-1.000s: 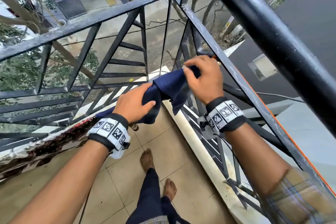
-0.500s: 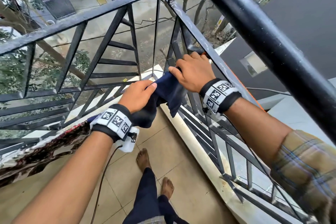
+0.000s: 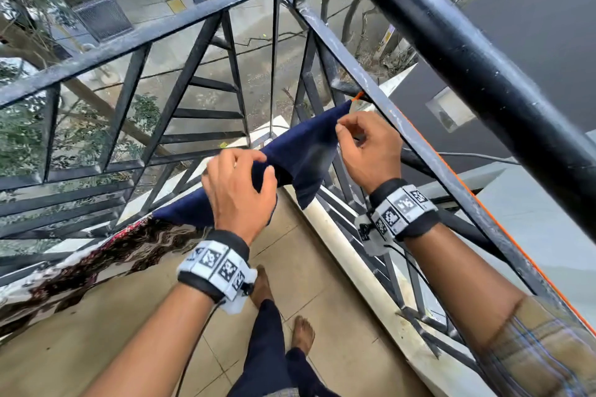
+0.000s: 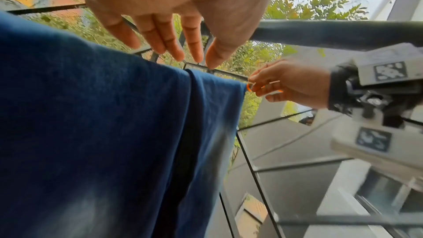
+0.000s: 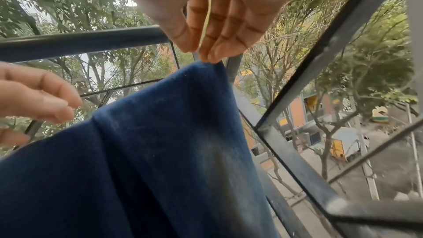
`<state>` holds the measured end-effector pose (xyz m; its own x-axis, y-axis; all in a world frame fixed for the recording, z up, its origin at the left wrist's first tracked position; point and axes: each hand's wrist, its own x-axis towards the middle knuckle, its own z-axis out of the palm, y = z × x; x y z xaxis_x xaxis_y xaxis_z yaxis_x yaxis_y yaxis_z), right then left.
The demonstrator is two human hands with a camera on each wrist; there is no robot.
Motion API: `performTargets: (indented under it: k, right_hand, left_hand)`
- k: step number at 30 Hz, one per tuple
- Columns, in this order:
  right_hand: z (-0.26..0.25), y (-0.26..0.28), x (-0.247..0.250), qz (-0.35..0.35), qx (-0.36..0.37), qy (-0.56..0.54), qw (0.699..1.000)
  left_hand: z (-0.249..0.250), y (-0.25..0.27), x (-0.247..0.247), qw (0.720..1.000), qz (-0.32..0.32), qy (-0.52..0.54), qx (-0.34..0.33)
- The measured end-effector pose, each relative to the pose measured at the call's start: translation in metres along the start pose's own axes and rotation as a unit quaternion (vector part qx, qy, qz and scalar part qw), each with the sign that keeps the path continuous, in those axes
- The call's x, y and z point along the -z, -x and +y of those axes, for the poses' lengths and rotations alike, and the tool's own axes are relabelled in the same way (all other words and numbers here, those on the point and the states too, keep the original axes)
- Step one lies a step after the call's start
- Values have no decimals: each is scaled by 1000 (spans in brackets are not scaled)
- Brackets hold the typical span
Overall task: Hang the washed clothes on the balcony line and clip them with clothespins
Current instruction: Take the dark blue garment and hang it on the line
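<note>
A navy blue cloth (image 3: 303,151) hangs folded over the orange line (image 3: 357,96) beside the right-hand railing and is spread between my hands. My right hand (image 3: 338,129) pinches the cloth's top right corner, which the right wrist view shows at my fingertips (image 5: 207,57). In the left wrist view a bit of orange line shows at that pinch (image 4: 250,87). My left hand (image 3: 264,167) hovers over the cloth's left part with relaxed fingers (image 4: 194,55) and holds nothing. No clothespin is in view.
A brown patterned cloth (image 3: 96,255) hangs on the line to the left of the navy one. Black metal railings (image 3: 380,80) enclose the balcony corner, and a thick black bar (image 3: 451,42) crosses overhead. Below are my bare feet on tan floor tiles (image 3: 322,284).
The navy cloth was bunched between both hands; now it is spread along the line. My right hand slid right to its corner, and my left hand loosened its grip.
</note>
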<state>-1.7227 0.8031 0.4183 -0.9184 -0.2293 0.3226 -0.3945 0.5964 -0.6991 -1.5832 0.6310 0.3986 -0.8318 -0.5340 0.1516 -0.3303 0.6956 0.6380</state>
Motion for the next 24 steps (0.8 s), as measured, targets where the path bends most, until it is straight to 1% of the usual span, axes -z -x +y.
performTargets:
  k: [2,4,5,6,7,8,10,12,15,17,19,21,23,24]
  right_hand:
    - [4,5,-1,-1,-49,-6,999]
    - [11,6,-4,12,-127,-23,992]
    - [14,5,-6,12,-170,-33,985]
    - [17,4,-8,4,-210,-52,976]
    - [19,2,-11,-9,-240,-75,968]
    - [20,-1,-12,-20,-249,-93,964]
    - [16,-6,-14,-28,-224,-113,968]
    - [11,-10,-17,-31,-206,-137,969]
    - [12,-14,-23,-37,-224,-169,959]
    - [13,-15,-26,-42,-232,-170,957]
    - [12,-14,-25,-42,-236,-180,954]
    - [12,-11,-24,-26,-245,-199,948]
    - [14,-9,-21,-13,-249,-191,949]
    - [14,-8,-19,-10,-244,-176,954]
  left_hand:
    - [-4,14,-6,999,-39,-8,-18]
    - [-7,24,-16,993,-111,-8,-35]
    - [-9,26,-20,989,-148,5,-28]
    - [-9,26,-26,983,-178,34,0]
    - [-9,24,-30,976,-197,76,45]
    - [-8,21,-36,966,-208,119,94]
    - [-5,13,-44,944,-216,187,163]
    - [-1,5,-53,923,-210,240,213]
    - [3,-4,-64,897,-172,301,275]
    - [6,-7,-66,896,-163,299,285]
    - [7,-8,-66,905,-170,275,277]
    - [8,-6,-63,909,-172,257,279]
    - [5,0,-58,897,-182,281,289]
    - [4,4,-55,891,-186,302,283]
